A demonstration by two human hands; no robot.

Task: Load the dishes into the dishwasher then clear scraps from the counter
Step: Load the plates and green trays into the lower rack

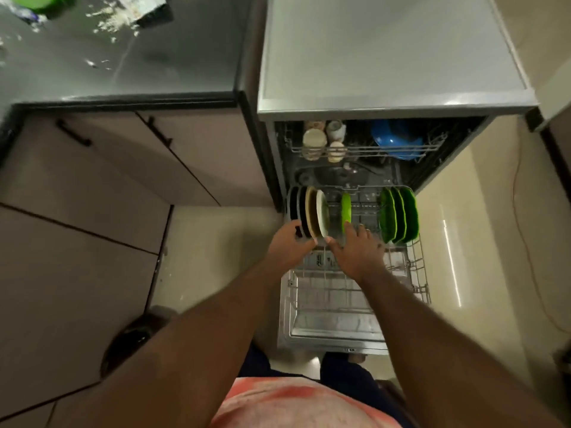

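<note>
Nearest to the camera is the pink shirt [293,403], and both forearms reach from it down to the lower rack [355,291] of the open dishwasher.

At far left, the desk [139,66] carries white scraps [108,23]; this part of the task is not yet done.

The left hand [289,242] is at the row of plates [304,211], which stands upright at the left end of the rack. Its fingers [296,227] curl round the lower edge of the dark plates, and the thumb comes under from the other side.

The white plate [323,213] is the last one in this row. I think the step is to seat it. To do this well, it should sit fully between the prongs, upright and not leaning on its neighbour.

The right hand [358,254] is spread and holds nothing. Its thumb touches the bottom rim of the white plate, and one finger points toward the small light green plate [346,211]. Further right stand three green plates [398,214].
</note>
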